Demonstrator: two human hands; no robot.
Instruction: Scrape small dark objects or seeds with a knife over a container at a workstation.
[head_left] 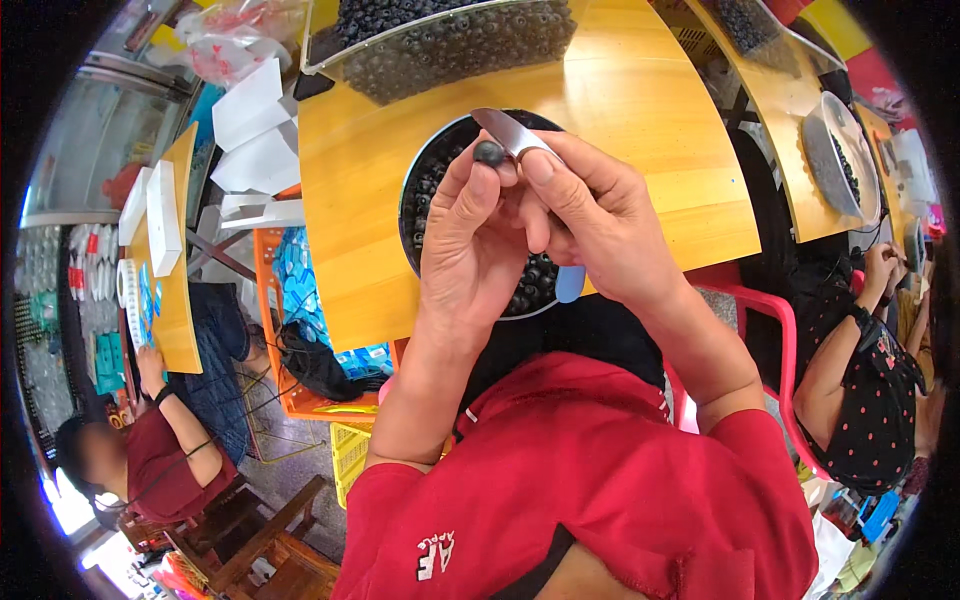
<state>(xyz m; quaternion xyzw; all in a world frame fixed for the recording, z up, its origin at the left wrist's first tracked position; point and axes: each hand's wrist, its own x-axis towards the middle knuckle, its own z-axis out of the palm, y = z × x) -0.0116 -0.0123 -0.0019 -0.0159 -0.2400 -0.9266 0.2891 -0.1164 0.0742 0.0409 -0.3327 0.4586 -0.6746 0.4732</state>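
Observation:
My left hand (462, 232) pinches a small dark round ball (488, 153) between thumb and fingertips; I cannot tell whether it is a fruit or a nut. In my right hand (615, 215) is a small knife (506, 129), its blade slanting up and left beside the ball. The knife's blue handle end (570, 284) sticks out below the palm. Both hands are close together above a round bowl (404, 225) of similar dark balls, which they partly hide. The bowl sits at my lap by the table edge.
A clear bin (450, 55) of dark balls stands across the yellow wooden table (640, 120). An orange crate (270, 330) with blue packets is at the left. People work on both sides; a pink chair (775, 305) and another clear tub (840, 160) are at the right.

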